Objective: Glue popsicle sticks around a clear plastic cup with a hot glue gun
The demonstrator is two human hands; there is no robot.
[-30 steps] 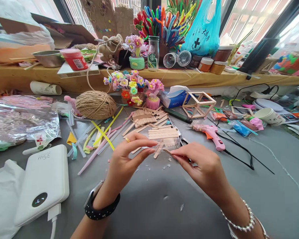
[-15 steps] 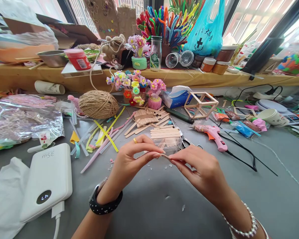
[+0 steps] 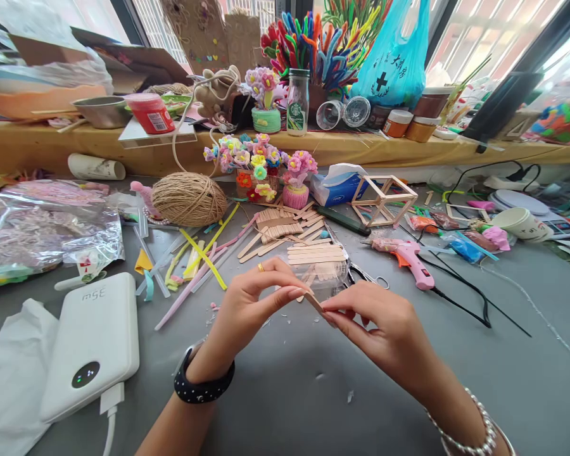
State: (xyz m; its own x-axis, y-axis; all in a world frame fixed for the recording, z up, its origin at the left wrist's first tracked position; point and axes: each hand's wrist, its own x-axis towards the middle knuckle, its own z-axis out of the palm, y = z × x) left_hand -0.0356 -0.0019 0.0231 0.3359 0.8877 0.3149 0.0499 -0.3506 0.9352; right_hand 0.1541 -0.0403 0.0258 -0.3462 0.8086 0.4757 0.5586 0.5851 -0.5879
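Observation:
Between my two hands, above the grey table, is a short wooden craft stick (image 3: pixel 314 302), tilted down to the right. My left hand (image 3: pixel 261 294) pinches its upper left end between thumb and fingers. At the lower right end, my right hand (image 3: pixel 373 320) grips it the same way. Just beyond lies a row of craft sticks (image 3: pixel 316 254) on a clear plastic container (image 3: pixel 320 277). Behind these is a larger pile of craft sticks (image 3: pixel 278 227). Scissors (image 3: pixel 368 277) lie partly beside the container.
A pink glue gun (image 3: pixel 411 259) with a black cord lies at the right. Behind it stands a wooden stick frame (image 3: pixel 384 199). A white power bank (image 3: pixel 92 345) is at the left, and a twine ball (image 3: pixel 189 199) sits further back. Yellow and pink strips (image 3: pixel 204 256) lie left of centre.
The craft stick has turned between my fingers, so its flat face and downward slant show more now. My hands have stayed in nearly the same place.

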